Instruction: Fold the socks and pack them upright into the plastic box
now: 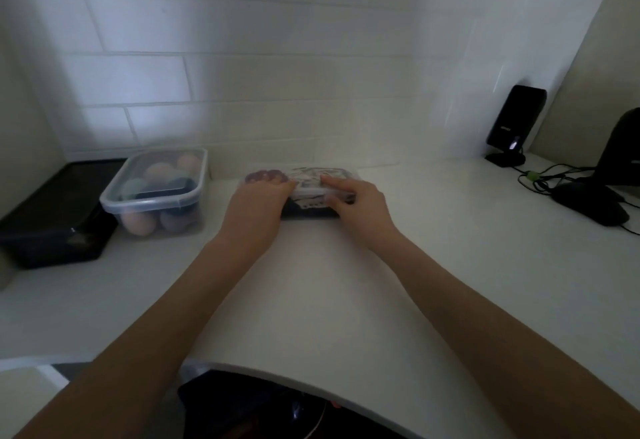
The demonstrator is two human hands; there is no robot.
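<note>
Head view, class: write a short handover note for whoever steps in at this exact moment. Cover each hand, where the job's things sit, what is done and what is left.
Left hand: on the left end of the low clear plastic box, fingers curled over its edge.
Right hand: on the right end, index finger pressing flat on the clear lid, thumb at the front wall.
The box sits on the white counter near the tiled wall, holding dark and patterned socks.
Done: socks packed, lid on top.
Left: press it fully shut; whether it has latched is unclear.
A second lidded clear tub stands left.
</note>
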